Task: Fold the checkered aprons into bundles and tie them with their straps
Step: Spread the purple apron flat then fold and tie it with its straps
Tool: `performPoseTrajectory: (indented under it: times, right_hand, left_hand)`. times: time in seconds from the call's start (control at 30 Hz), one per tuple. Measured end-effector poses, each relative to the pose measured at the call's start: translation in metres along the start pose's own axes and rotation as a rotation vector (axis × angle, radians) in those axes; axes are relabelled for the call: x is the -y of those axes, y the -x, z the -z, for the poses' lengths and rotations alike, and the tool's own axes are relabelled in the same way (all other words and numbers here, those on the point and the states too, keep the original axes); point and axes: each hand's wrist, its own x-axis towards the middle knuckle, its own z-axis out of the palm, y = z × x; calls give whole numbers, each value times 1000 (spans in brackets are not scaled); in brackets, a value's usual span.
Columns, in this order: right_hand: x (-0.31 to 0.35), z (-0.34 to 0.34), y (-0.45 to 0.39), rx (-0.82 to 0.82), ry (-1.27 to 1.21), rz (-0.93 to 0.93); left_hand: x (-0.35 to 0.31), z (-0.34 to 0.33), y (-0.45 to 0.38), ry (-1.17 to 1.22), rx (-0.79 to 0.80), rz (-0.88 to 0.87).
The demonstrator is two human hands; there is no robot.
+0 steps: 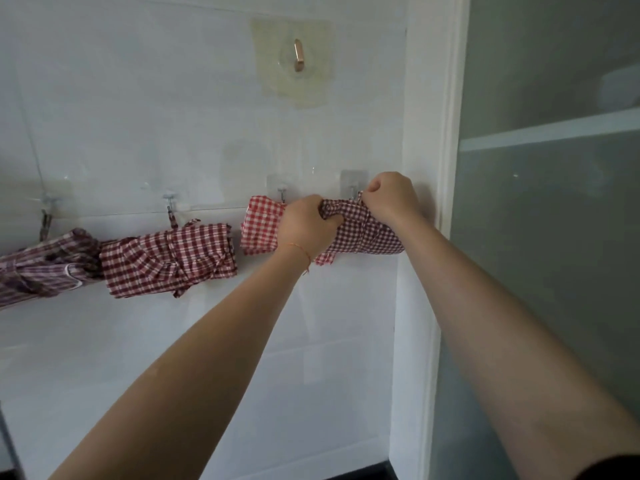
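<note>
Several checkered apron bundles hang in a row from small hooks on a white tiled wall. The rightmost is a dark red fine-check apron (370,233), bunched under an adhesive hook (352,192). My left hand (306,226) grips its left end, fingers curled round the cloth. My right hand (391,197) pinches its top edge or strap just at the hook. Partly behind my left hand hangs a bright red checkered bundle (259,225). Farther left hang a tied dark red bundle (166,259) and a purplish plaid bundle (45,268).
A copper hook (298,55) on a clear yellowed pad sits higher on the wall. A white door frame (446,133) and a frosted glass cabinet door (554,220) stand close on the right. A dark edge (363,474) shows at the bottom.
</note>
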Motion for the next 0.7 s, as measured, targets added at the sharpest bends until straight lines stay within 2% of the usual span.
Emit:
performPoseTrajectory:
  times: [0.1,0.3,0.57,0.7]
  right_hand:
    - [-1,-4,-14,-8,21,14]
    - [-4,-16,-34,87,-4,60]
    - [-9,-18,-30,145,-14,84]
    - [-14,-20,-20,186,-63,72]
  left_hand:
    - [-4,-3,-14,-111,36,48]
    - [-2,-2,-28,-216,78,84]
    - [3,-9,-19,-237,-12,-51]
    - [5,-6,-20,-256,47,-34]
